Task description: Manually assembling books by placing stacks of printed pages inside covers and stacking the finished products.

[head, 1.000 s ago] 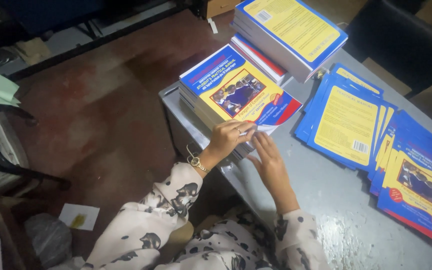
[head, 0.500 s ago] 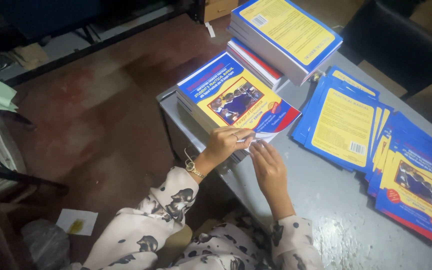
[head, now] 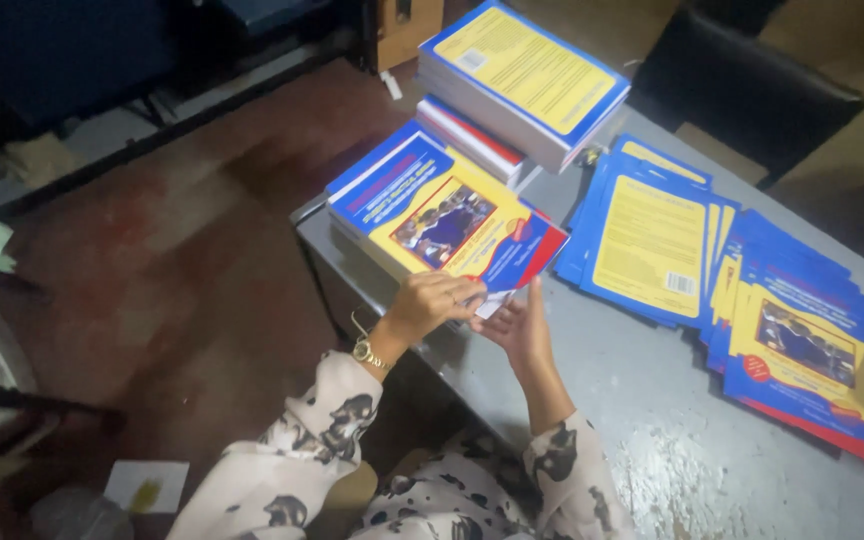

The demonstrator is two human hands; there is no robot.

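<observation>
Fingers of left hand [head: 430, 305] pinched on top book [head: 449, 222] corner; right hand [head: 520, 327] open, supporting underneath. Thin glossy cover: light, bendy, slippery; grip at edge w/ both hands.

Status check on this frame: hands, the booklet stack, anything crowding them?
Left hand pinching top booklet at its near corner. Right hand open beside that corner. Loose covers spread further right, apart from both hands.

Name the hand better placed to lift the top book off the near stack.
Probably left: the left hand already grips the near corner of the top book, while the right hand is open below that corner, gripping nothing.
</observation>
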